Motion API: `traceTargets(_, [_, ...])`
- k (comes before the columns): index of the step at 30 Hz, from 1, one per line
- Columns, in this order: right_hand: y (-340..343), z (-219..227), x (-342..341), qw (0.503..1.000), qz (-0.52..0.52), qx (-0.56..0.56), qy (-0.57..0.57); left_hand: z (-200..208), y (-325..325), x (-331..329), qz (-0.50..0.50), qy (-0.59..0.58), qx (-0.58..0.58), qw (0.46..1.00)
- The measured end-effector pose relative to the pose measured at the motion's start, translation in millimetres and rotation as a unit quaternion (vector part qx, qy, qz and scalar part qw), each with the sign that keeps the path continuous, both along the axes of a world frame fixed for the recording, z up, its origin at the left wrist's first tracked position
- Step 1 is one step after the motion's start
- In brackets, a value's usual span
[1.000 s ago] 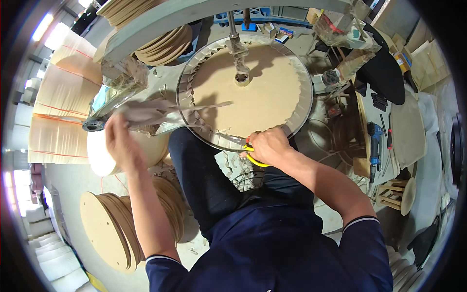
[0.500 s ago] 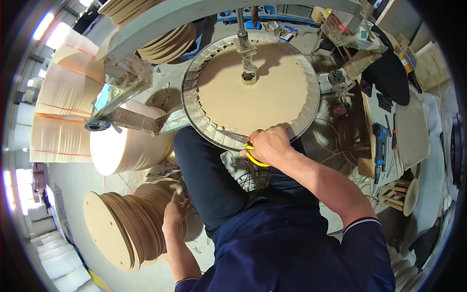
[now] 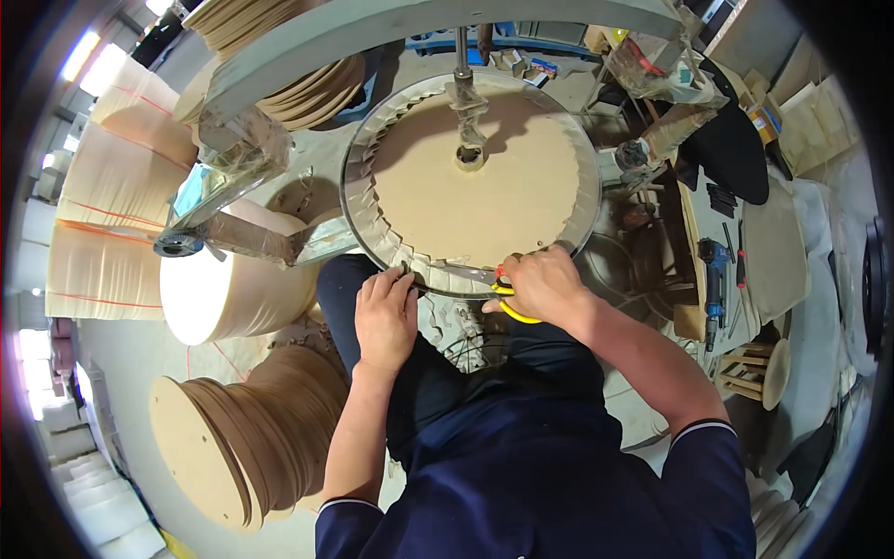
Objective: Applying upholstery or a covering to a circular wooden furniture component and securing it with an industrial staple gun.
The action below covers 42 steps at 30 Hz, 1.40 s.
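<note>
A round tan board (image 3: 521, 196) lies in a metal ring (image 3: 598, 191), with pale pleated fabric (image 3: 368, 219) folded inward all round its edge. On the near right rim, my right hand (image 3: 549, 289) is closed round yellow-handled scissors (image 3: 518, 315). Their blades lie along the near pleats, pointing left. My left hand (image 3: 386, 317) is at the near left rim, fingers bent together against the fabric edge; what they pinch is hidden. A wrapped vertical rod (image 3: 466, 102) stands over a hole in the board's middle.
A curved grey metal frame (image 3: 410, 35) arches over the far side. At left lie a stack of tan discs (image 3: 270, 438) and white rolls (image 3: 233, 270). A side table at right carries a blue power drill (image 3: 714, 279); a wooden stool (image 3: 759, 373) lies below it.
My left hand has come up from beside the disc stack to the near left rim. My right hand still holds the scissors at the near edge. The view has shifted slightly.
</note>
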State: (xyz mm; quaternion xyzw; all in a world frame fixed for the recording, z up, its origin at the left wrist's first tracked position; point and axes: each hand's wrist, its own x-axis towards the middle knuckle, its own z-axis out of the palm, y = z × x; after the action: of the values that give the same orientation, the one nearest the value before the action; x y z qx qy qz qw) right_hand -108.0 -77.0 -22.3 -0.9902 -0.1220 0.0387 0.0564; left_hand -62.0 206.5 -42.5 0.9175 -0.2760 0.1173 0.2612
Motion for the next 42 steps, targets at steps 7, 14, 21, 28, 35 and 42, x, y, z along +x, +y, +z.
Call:
traceTargets(7, [-10, -1, -4, 0.999, 0.017, -0.041, -0.025, 2, -20, -20, -0.015, 0.007, 0.001, 1.000])
traceTargets(14, [-29, -18, -7, 0.999, 0.021, -0.010, -0.025, 0, -24, -31, -0.026, 0.008, 0.011, 1.000])
traceTargets(21, [-23, -7, -1, 0.999, 0.044, -0.014, -0.011, -2, -34, -41, -0.040, -0.012, 0.020, 0.999])
traceTargets(28, [-24, -2, -8, 1.000, 0.021, 0.004, -0.018, -4, -43, -49, -0.061, -0.021, 0.027, 0.998])
traceTargets(35, [-30, -10, -7, 0.999, 0.000, -0.012, 0.044, -5, -51, -56, -0.089, -0.015, 0.024, 0.996])
traceTargets(42, [-30, -11, -2, 0.999, 0.043, 0.007, -0.025, -7, -61, -60, -0.131, -0.008, -0.020, 0.991])
